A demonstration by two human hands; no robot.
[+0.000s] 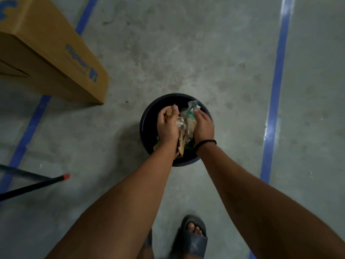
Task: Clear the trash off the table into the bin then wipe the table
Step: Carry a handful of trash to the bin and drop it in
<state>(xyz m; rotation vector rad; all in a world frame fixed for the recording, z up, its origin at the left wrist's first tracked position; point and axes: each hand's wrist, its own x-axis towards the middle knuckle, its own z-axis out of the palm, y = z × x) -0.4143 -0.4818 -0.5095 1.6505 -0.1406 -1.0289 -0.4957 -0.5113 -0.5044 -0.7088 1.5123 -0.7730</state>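
Forearms come first: my 2 arms reach down toward the bin [147, 116], with 1 sandalled foot [192, 238] planted on the floor [205, 62] between them.

The trash [186, 128] is a crumpled bundle of brown paper, clear plastic film and a green wrapper. I have it squeezed between my left hand [167, 126] and right hand [203, 128], directly above the bin's open mouth. My left fingers [164, 113] are curled round a scrap of brown paper, and my right fingers [198, 114] are bent over the plastic, pressing it inward.

I judge this stuff light, soft and springy. The film is probably slippery and will puff back open once I loosen my grip. The best hold is round the middle with pressure from both sides. Letting go low inside the rim should stop loose scraps from drifting out.

The bin stands on bare concrete, between 2 lines of blue tape [278, 71]. A cardboard box [56, 53] sits well apart to the upper left, and a black pole with an orange tip [33, 186] lies at the left edge. The worktop is not in view.
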